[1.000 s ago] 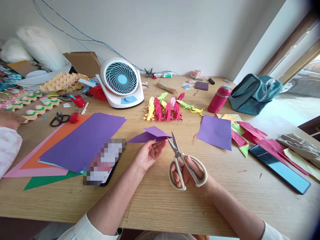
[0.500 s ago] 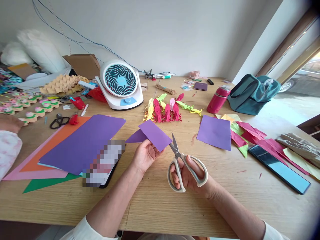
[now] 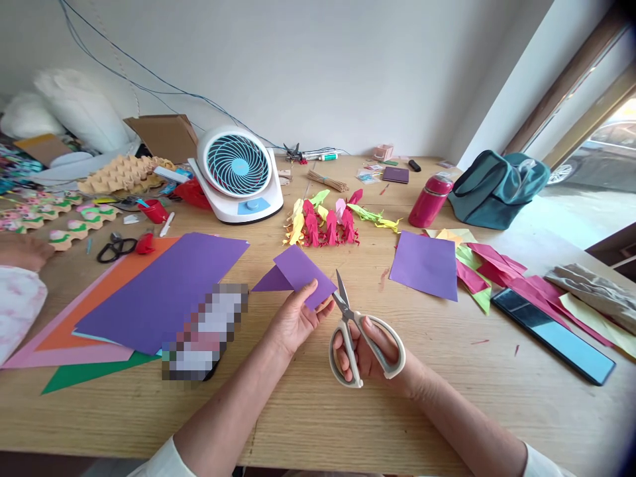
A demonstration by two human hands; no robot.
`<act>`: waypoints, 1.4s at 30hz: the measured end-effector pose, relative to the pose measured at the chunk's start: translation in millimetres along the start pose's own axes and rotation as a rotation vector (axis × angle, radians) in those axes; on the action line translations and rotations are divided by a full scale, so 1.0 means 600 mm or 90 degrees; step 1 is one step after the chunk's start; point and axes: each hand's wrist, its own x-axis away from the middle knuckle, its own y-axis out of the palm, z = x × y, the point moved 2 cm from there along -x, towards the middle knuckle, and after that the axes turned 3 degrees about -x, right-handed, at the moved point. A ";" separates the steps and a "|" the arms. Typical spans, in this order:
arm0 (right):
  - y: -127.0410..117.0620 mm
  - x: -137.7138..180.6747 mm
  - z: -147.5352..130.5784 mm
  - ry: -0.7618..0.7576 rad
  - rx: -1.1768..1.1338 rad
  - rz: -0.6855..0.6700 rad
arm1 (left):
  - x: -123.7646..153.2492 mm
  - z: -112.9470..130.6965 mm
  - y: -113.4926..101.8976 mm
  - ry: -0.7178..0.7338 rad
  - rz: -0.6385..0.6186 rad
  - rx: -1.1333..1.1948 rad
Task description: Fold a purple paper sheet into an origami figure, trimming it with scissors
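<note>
My left hand [image 3: 294, 319] pinches the near edge of a small folded purple paper [image 3: 301, 271] and holds it just above the wooden table [image 3: 308, 411]. My right hand [image 3: 370, 348] has its fingers through the white handles of a pair of scissors [image 3: 355, 331]. The blades point up and away, nearly closed, with their tip beside the paper's right corner. A larger purple sheet [image 3: 163, 291] lies to the left on orange, pink and green sheets.
A white desk fan [image 3: 238, 173] stands behind a cluster of folded paper cranes [image 3: 325, 222]. Right lie a purple square [image 3: 424, 265], paper scraps [image 3: 489, 268], a red flask [image 3: 428, 201], a teal bag [image 3: 497, 187] and a dark ruler-like slab [image 3: 551, 326]. Black scissors [image 3: 116, 248] and another person's sleeve [image 3: 17, 305] are at left.
My left hand has turned the folded purple paper from flat to tilted up, showing its face, and drawn it slightly nearer. The scissors have shifted a little left and down.
</note>
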 end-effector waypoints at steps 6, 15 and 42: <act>0.001 0.000 0.004 -0.005 0.046 0.000 | -0.002 0.001 -0.004 0.023 0.020 -0.016; 0.007 0.008 -0.001 -0.041 0.140 0.028 | -0.003 0.017 -0.002 0.074 -0.014 -0.070; 0.006 0.010 -0.007 -0.066 0.264 0.083 | -0.008 0.027 -0.011 0.059 -0.109 -0.060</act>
